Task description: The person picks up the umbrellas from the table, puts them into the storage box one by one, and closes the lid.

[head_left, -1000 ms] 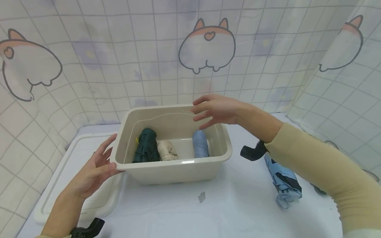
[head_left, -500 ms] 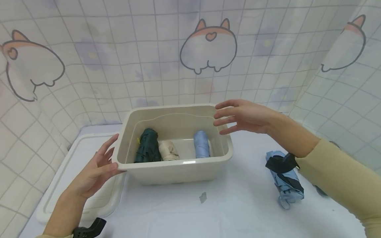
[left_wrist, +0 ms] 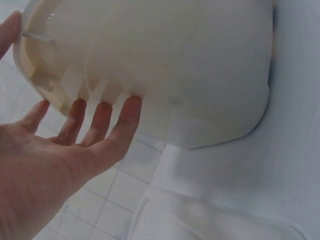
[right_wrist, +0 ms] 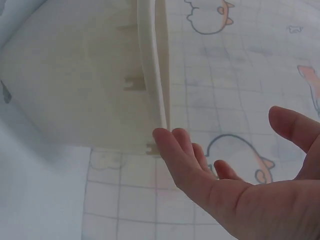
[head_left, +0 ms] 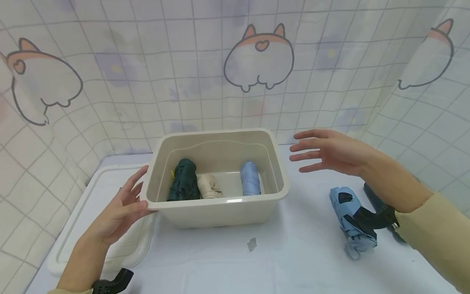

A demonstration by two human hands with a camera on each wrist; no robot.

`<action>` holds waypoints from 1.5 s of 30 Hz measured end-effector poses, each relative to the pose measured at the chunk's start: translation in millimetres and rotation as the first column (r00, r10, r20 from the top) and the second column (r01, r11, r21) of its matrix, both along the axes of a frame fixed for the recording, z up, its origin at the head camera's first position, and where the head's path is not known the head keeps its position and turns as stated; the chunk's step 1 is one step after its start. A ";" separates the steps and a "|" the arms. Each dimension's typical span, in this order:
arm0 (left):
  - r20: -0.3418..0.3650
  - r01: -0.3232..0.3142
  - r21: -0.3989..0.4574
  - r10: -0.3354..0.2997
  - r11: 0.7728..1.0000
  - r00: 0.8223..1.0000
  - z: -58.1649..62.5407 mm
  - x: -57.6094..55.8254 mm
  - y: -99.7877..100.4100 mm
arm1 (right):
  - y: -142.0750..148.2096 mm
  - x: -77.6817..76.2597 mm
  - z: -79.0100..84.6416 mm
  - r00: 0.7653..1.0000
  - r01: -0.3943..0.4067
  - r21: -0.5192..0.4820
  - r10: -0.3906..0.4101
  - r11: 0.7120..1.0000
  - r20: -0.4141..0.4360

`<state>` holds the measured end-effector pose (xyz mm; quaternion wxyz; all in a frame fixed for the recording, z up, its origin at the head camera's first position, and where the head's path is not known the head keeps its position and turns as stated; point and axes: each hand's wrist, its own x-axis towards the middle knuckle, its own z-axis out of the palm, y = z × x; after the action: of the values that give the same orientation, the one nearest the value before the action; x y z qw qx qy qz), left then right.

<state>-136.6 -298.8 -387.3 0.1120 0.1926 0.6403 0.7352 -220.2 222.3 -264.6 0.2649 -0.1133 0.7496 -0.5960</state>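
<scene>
A cream plastic storage bin [head_left: 220, 214] stands on the white table. Inside it lie a rolled dark green folding umbrella [head_left: 184, 179], a small beige rolled bundle [head_left: 208, 186] beside that, and a light blue rolled bundle [head_left: 250, 179] at the right. My left hand [head_left: 119, 210] holds the bin's left front corner, thumb at the rim and fingertips against the outer wall [left_wrist: 175, 75]. To the right of the bin, my right hand [head_left: 332, 153] hovers with fingers spread and nothing in it.
A light blue and black folding umbrella [head_left: 352, 218] lies on the table to the right. Behind it, a dark slender item [head_left: 372, 196] is partly hidden by my right wrist. The white lid [head_left: 106, 261] lies left of the bin. A tile-patterned curtain [head_left: 183, 81] stands behind.
My right hand has moved right, from over the bin's right rim to beyond it. More of the blue and black umbrella shows. The left hand keeps its place on the bin.
</scene>
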 end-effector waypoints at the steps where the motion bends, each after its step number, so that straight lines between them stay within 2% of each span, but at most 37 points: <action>1: -0.001 -0.002 -0.003 0.002 1.000 1.000 0.0 0.4 0.3 | 4.2 0.5 -2.1 1.000 0.004 0.002 -0.004 1.000 0.002; 15: -0.016 0.004 0.002 -0.004 1.000 1.000 -1.4 -0.6 -1.3 | 66.6 10.4 -45.8 0.991 0.042 0.008 -0.042 0.999 0.125; 24: -0.016 -0.001 -0.009 0.001 1.000 1.000 -0.1 -1.7 0.3 | 118.4 11.2 -80.5 0.988 0.067 0.088 -0.078 0.994 0.135; 29: -0.002 0.020 0.030 -0.020 0.999 1.000 1.1 -0.6 0.7 | 142.7 14.1 -92.0 0.985 0.077 0.070 -0.087 0.995 0.146; 34: 0.000 0.032 0.058 -0.032 0.998 0.999 2.2 0.5 1.2 | 156.4 19.5 -98.9 0.987 0.077 0.087 -0.089 0.993 0.138; 45: 0.004 0.024 0.052 -0.024 0.998 1.000 1.6 1.8 2.0 | 163.7 30.9 -119.5 0.971 0.162 0.129 -0.182 0.978 0.156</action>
<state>-134.8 -296.8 -385.7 0.1174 0.2012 0.6185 0.7505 -189.3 386.0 -384.2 0.2803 0.0181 0.7649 -0.5797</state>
